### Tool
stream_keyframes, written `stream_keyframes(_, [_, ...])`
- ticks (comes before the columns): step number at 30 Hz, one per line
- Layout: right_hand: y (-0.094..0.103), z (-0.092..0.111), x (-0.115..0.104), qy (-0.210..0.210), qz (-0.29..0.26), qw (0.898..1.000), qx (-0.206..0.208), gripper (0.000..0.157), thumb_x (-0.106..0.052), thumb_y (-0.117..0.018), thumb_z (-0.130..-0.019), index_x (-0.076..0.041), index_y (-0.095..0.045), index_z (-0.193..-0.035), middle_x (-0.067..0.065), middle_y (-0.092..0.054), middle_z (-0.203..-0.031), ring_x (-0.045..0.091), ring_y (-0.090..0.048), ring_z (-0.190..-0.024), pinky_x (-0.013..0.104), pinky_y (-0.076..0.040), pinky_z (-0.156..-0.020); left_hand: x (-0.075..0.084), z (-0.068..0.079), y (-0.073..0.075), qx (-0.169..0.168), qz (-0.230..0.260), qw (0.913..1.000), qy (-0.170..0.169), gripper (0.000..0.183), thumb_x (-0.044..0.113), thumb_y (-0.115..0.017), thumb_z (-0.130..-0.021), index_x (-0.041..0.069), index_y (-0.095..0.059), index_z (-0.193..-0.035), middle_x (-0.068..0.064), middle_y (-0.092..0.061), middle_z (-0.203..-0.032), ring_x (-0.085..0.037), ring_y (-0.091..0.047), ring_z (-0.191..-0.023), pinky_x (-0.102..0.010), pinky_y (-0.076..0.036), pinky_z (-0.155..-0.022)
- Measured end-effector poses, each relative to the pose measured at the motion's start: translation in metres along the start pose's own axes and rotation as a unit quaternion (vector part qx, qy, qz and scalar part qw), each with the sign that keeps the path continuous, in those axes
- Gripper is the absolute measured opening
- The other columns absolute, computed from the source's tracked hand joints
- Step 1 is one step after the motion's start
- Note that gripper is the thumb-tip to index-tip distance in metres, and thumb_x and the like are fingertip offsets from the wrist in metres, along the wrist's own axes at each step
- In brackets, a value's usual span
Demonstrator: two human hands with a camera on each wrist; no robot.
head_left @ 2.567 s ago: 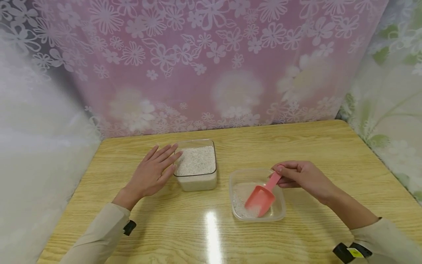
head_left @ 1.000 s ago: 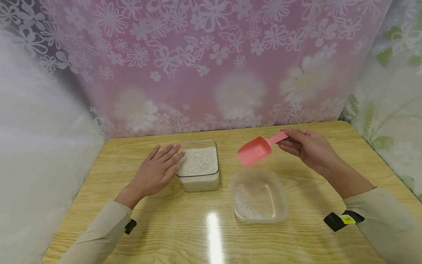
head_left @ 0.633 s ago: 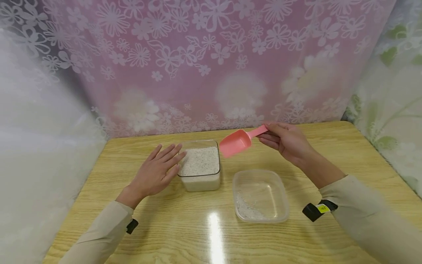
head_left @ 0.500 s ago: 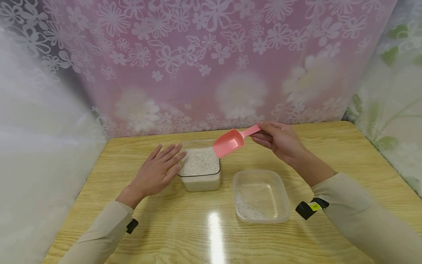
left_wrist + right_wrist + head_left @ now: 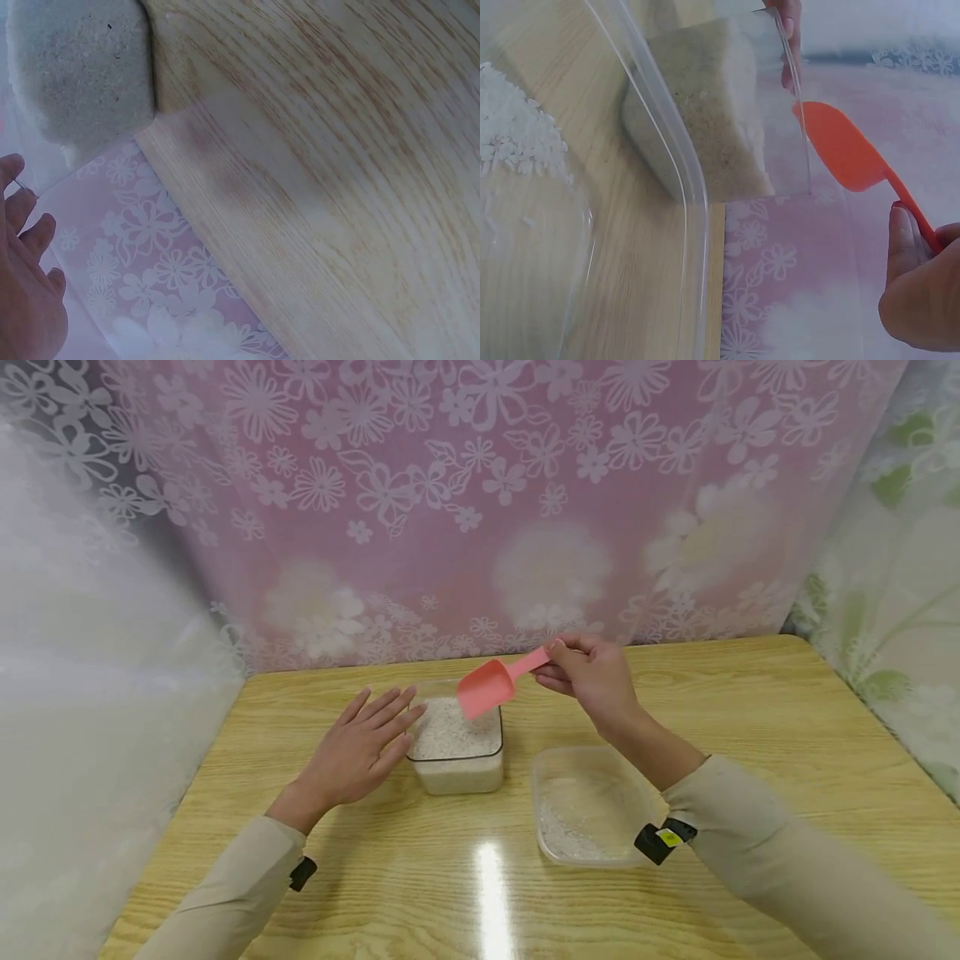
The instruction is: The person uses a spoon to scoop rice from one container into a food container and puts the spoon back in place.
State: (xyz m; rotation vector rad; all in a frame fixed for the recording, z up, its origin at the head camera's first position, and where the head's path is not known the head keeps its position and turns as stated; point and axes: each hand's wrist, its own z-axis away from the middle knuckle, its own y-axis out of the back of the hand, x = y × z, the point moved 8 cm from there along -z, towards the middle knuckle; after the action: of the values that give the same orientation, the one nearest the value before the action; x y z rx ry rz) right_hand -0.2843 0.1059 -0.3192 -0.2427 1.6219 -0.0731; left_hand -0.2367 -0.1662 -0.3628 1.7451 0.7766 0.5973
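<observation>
My right hand (image 5: 596,681) pinches the handle of a pink scoop (image 5: 486,688) between thumb and fingers. The scoop's bowl hangs over the right back part of a clear square container (image 5: 459,778) filled with pale, speckled grains (image 5: 450,731). In the right wrist view the scoop (image 5: 844,150) is just above the container's rim; no grains show in its bowl in the head view. With fingers spread and straight, my left hand (image 5: 351,752) rests against the container's left rim. In the left wrist view its fingers (image 5: 34,236) are at the container's edge.
A clear plastic tub (image 5: 551,857) with some white rice (image 5: 514,127) at its left side sits to the right of the square container, partly under my right forearm. The wooden table (image 5: 390,885) ends at a pink flowered curtain (image 5: 450,568) behind.
Earlier the scoop was down in the plastic tub. My right hand has lifted it and carried it left until it is over the square container. My left hand has stayed in place.
</observation>
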Motion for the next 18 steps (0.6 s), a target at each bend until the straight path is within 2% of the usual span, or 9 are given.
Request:
stream_keyframes(6, [-0.007,-0.002,0.003,0.026,0.059,0.998,0.008,0.038,-0.016,-0.058,-0.097,0.011,-0.055,-0.123,0.019,-0.069,-0.101,0.017,-0.071,-0.081,0.031,-0.055,-0.076,0.000,0.000,-0.001,-0.002,0.007,1.0000,0.004,0.049,0.036,-0.038,-0.103,0.019,-0.036,-0.150,-0.001,-0.025,-0.156,-0.022,-0.022,-0.142,-0.046,-0.009,-0.115])
stream_keyframes(9, [-0.012,-0.003,0.001,0.053,0.090,0.995,0.005,0.036,-0.016,-0.059,-0.097,0.011,-0.058,-0.120,0.023,-0.068,-0.103,0.018,-0.071,-0.082,0.030,-0.056,-0.075,0.000,0.000,0.000,-0.001,0.006,1.0000,0.004,0.049,0.035,-0.038,-0.103,0.018,-0.037,-0.149,-0.002,-0.025,-0.156,-0.024,-0.023,-0.141,-0.046,-0.009,-0.115])
stream_keyframes(14, [-0.024,-0.002,-0.006,0.104,0.138,0.985,-0.008,0.030,-0.014,-0.059,-0.097,0.009,-0.061,-0.115,0.022,-0.068,-0.102,0.024,-0.070,-0.085,0.029,-0.056,-0.075,0.000,0.000,0.002,0.000,-0.001,1.0000,0.004,0.049,0.034,-0.039,-0.103,0.017,-0.038,-0.149,-0.004,-0.026,-0.155,-0.025,-0.024,-0.141,-0.046,-0.010,-0.115])
stream_keyframes(18, [-0.030,-0.001,-0.003,0.110,0.162,0.981,-0.011,0.027,-0.013,-0.059,-0.097,0.008,-0.062,-0.112,0.020,-0.069,-0.101,0.026,-0.069,-0.086,0.027,-0.056,-0.074,0.001,0.000,0.001,-0.002,0.003,1.0000,0.006,0.049,0.035,-0.039,-0.103,0.018,-0.037,-0.149,-0.003,-0.025,-0.155,-0.024,-0.023,-0.142,-0.046,-0.009,-0.115])
